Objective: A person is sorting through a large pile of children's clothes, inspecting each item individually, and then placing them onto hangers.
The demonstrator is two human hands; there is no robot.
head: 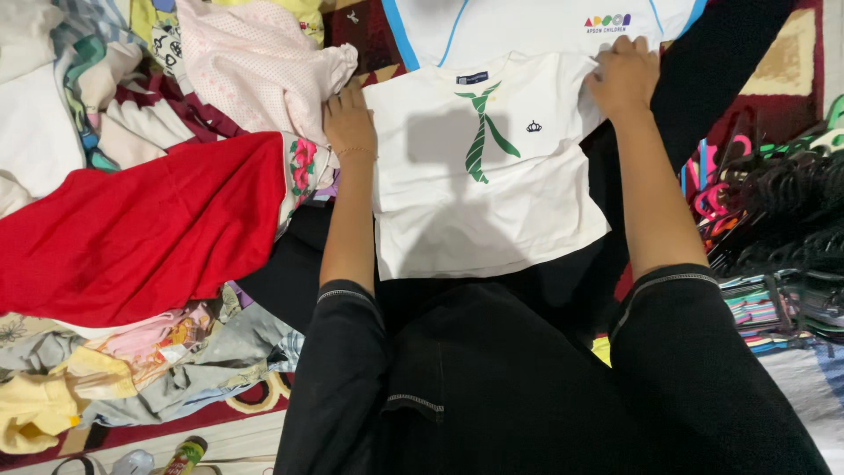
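Left hand [349,123] and right hand [624,77] press flat, apart, on the small white cotton T-shirt with a printed green tie [483,176]. Risk: the pink knit garment [264,66] at 10 o'clock touches the left sleeve and may snag it

Matt white cloth shirt [488,185], soft red fabric [149,229] — glossy plastic hangers [774,211]

Left hand [349,123], right hand [622,77] pressing white T-shirt [479,207], red cloth [145,229] beside
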